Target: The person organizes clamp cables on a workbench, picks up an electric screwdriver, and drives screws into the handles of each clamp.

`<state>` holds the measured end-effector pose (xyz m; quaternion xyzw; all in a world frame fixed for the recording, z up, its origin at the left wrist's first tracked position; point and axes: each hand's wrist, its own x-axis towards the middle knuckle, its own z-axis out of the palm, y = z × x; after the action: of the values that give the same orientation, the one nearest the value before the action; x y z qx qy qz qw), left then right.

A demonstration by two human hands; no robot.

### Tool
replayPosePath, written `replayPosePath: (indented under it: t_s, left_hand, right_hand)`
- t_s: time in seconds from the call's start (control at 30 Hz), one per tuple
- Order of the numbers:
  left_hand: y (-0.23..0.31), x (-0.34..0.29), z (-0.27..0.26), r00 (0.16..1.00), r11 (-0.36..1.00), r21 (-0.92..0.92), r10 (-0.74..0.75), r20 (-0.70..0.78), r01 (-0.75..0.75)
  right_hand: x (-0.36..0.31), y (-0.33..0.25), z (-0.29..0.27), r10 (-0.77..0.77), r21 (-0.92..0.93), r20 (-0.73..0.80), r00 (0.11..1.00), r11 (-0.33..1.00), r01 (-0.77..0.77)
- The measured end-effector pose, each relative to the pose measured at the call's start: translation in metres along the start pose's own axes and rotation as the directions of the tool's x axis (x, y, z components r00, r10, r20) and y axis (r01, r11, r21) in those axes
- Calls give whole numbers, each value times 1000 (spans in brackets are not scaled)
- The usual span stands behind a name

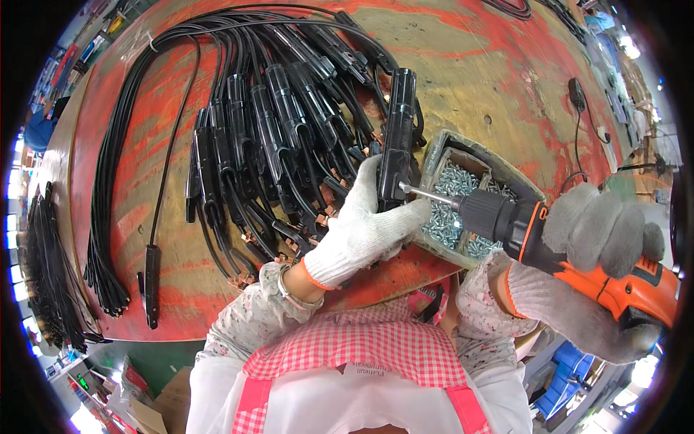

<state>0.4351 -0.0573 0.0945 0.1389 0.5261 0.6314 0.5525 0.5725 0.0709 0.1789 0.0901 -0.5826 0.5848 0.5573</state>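
My left hand point(361, 231), in a white knitted glove, is closed around the lower end of a long black plastic handle point(400, 119) held upright over the table. My right hand point(600, 239), in a grey-palmed glove, grips an orange and black power screwdriver point(524, 224). Its metal bit points left, and the tip meets the side of the black handle close to my left thumb and fingers. Whether a screw sits at the tip, I cannot tell. Beneath the screwdriver is an open bin point(517, 173) of small silvery screws point(447, 220).
Several similar black handles point(278, 130) with cables and copper-coloured ends point(242, 278) lie left of my hands. A tied cable bundle point(119, 195) curves along the worn red table point(491, 79). One handle point(151, 289) lies apart near the front edge. A thin cord point(578, 137) runs at right.
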Motion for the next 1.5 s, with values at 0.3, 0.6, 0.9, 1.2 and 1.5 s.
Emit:
replayPosePath:
  t_s: [0.3, 0.6, 0.9, 1.2, 1.5]
  left_hand:
    - [-3, 3, -4, 1000, 999, -49, -8, 24, 9]
    - [-2, 5, -3, 999, 999, -21, -42, -5, 42]
    - [2, 5, 2, 996, 998, 8, -62, -62, 63]
    - [14, 6, -3, 983, 982, 42, -181, -28, 182]
    - [12, 10, -10, 983, 984, -23, -178, -41, 178]
  right_hand:
    - [1, 15, 9, 48, 70, -11, 999, 996, -47]
    - [8, 21, -6, 123, 123, 192, 974, 981, -148]
    - [22, 38, 10, 166, 112, 335, 927, 970, -214]
    - [42, 46, 23, 502, 210, 70, 862, 837, -505]
    - [37, 59, 45, 238, -29, -114, 964, 970, -243]
